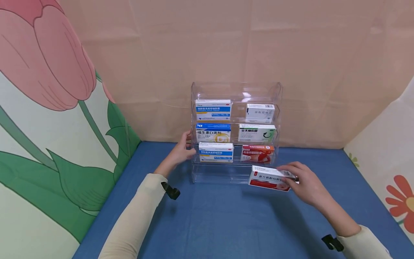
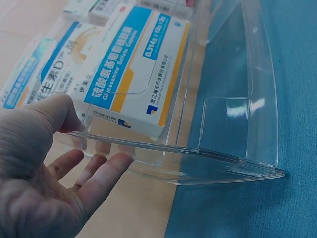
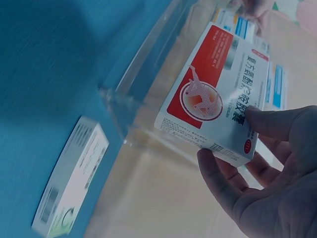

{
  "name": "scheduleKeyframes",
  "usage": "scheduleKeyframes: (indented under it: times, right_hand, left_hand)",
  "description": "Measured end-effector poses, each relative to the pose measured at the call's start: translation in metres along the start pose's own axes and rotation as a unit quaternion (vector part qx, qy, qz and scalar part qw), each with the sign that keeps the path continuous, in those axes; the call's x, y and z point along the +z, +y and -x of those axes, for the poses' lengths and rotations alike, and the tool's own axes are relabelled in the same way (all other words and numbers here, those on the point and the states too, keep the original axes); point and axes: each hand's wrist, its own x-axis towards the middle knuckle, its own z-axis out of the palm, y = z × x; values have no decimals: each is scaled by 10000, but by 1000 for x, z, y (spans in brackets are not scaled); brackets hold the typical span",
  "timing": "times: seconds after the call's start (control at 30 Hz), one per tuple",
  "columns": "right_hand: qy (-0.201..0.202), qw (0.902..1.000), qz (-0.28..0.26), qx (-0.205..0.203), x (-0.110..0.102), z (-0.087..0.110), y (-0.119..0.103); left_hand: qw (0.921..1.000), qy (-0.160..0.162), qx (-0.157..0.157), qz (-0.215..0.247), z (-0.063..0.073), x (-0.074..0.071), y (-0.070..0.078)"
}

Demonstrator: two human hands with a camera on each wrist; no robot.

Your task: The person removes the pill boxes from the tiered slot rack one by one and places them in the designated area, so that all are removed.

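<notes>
Right up close, the cream left sleeve (image 1: 130, 219) fills the lower left, its partner, the right sleeve (image 1: 363, 246), cutting in at the bottom right corner. Behind it all spreads the beige wall (image 1: 161, 54), with the blue counter (image 1: 210, 223) stretching out below. A big pink tulip print (image 1: 61, 61) towers on the left; on the right, an orange flower (image 1: 405, 204)!

Centre stage, the clear rack (image 1: 223, 175) stands on the counter near the wall, boxes lined up in pairs. Top pair: a blue-striped box (image 1: 213, 110) on the left, a white box (image 1: 260, 113) on the right. Next down, the vitamin D box (image 1: 213, 133) and a green-marked box (image 1: 253, 133). Below those, a second blue-striped box (image 1: 216, 153) beside a red box (image 1: 257, 154).

To the hands! The left hand (image 1: 182, 151) grips the rack's left side, thumb at the edge, fingers showing through the plastic. The right hand (image 1: 304, 181) has the red-and-white box (image 1: 266, 178), pinched at its right end, thumb across the printed face. That box sits slightly slanted before the right half of the bottom tier; whether it touches the rack, I can't tell.

And over in the right wrist view, a spare box (image 3: 72, 178) shows against the blue, one corner green. Smallest of all, a black clip (image 1: 170, 190) juts from the left cuff, another clip (image 1: 332, 243) from the right.
</notes>
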Motion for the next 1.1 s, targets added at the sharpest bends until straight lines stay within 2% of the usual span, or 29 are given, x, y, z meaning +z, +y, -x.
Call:
scheduleKeyframes:
  times: [0.2, 0.4, 0.73, 1.1]
  right_hand:
    - [-18, 9997, -43, 230, -15, 8, 18]
    - [-89, 9996, 47, 249, -27, 15, 38]
    - [-491, 9972, 358, 439, -47, 24, 80]
    - [-797, 9950, 353, 493, -60, 35, 128]
  left_hand:
    - [10000, -20, 20, 42, 0, -1, 1]
    - [10000, -15, 46, 25, 0, -1, 0]
    - [9999, -65, 127, 88, 1, 0, -1]
    - [9999, -50, 78, 67, 0, 0, -1]
